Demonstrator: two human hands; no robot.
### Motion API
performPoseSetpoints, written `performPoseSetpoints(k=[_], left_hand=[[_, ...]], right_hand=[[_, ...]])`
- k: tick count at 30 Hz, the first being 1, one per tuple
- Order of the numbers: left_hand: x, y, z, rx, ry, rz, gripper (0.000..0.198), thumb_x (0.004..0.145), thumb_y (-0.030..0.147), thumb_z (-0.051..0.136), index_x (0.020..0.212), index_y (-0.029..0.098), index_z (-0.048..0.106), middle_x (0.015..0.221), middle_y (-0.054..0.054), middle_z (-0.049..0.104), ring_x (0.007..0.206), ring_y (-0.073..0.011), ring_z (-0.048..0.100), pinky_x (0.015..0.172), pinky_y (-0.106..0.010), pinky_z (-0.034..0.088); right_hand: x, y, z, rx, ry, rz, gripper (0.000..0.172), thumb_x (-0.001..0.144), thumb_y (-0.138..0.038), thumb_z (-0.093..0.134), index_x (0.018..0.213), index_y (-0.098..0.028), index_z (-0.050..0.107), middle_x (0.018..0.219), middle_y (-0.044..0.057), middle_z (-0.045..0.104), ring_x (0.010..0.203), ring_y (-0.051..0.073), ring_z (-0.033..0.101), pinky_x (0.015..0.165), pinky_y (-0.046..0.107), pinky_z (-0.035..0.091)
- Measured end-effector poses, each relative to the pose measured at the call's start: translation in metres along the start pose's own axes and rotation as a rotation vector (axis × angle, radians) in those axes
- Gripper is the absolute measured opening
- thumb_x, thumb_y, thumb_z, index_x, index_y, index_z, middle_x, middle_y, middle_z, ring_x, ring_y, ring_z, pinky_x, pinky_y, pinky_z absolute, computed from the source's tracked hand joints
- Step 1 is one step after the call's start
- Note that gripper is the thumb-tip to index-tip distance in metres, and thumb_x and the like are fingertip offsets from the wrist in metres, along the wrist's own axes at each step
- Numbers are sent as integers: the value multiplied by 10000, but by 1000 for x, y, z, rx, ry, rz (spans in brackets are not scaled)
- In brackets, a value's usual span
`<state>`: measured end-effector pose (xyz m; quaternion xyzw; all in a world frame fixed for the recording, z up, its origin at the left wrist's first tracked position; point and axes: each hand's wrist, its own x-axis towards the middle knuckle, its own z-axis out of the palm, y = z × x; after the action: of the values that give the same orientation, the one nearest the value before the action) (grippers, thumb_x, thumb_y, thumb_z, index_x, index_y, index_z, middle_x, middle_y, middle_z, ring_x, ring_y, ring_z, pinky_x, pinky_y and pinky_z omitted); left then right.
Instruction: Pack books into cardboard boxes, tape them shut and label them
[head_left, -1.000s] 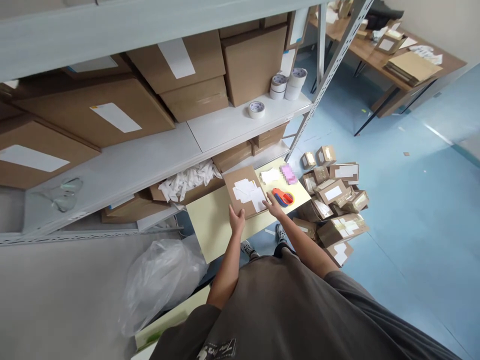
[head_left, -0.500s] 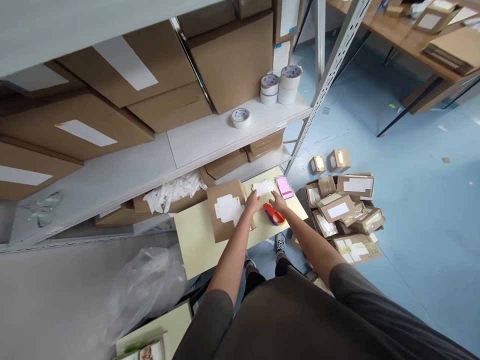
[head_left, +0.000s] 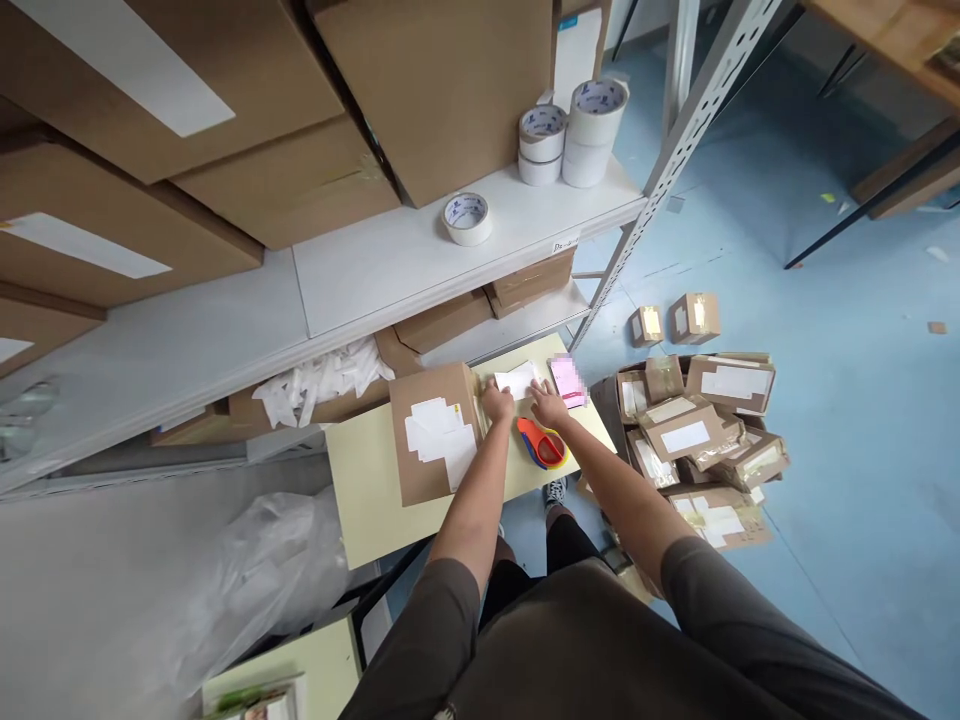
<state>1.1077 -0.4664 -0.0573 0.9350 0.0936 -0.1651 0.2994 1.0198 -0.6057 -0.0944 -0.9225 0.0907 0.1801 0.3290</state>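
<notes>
L hand [head_left: 496, 403] and R hand [head_left: 550, 406] are apart but near each other; neither is clamped on anything. Box [head_left: 435, 482] is laid flat on pale yellow board [head_left: 379, 510], just left of both hands, w/ white sheets [head_left: 441, 435] on top. Its right edge is met by L hand, no firm grip seen. Loose white sheet [head_left: 516, 380] is on board just past the hands and appears to be touched by R hand. Light, flat pressure is best here, as thin paper is easily creased. Red-and-blue tape dispenser [head_left: 541, 444] is just below R hand, and pink card [head_left: 567, 382], its print blurred, is just beyond it. Tape rolls [head_left: 466, 218] stand on white shelf [head_left: 360, 300] at upper left; pile of small boxes [head_left: 694, 420] is on floor at right; plastic bag [head_left: 255, 590] is at lower left.
</notes>
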Motion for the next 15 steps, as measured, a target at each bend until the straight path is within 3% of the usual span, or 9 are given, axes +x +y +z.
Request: performPoseSetpoints(k=[3,6,11,15], left_hand=[[-7,7,-3,6,31,-21,412,967,219,673,1370,139,690,1235,-221,782,1162,-338,732,968,-379,491],[-14,15,-10,50,44,-11,312,1023,253,598,1261,113,743,1137,-242,792,1083,-351,745,902,-375,482],[-28,24,-26,55,23,66,357,1070,251,469,1120,115,795,1070,-236,790,960,-318,728,811,-345,424],[-42,30,-48,-4,58,166,310,1040,272,511,915,175,777,963,-171,781,854,-268,665,751,-319,360]], right_hand=[[-2,5,2,76,52,-57,703,927,-172,562,1626,-229,508,1762,79,384,1669,361,236,1300,591,326],[-3,9,-1,199,189,-105,689,915,-177,550,1603,-193,535,1708,133,464,1622,328,355,1313,578,321],[-11,9,-13,398,429,-68,590,897,-223,565,1482,-203,640,1594,159,580,1482,325,536,1249,547,436],[-20,9,-24,546,494,2,546,880,-271,562,1413,-223,670,1481,156,662,1381,323,616,1159,551,520]])
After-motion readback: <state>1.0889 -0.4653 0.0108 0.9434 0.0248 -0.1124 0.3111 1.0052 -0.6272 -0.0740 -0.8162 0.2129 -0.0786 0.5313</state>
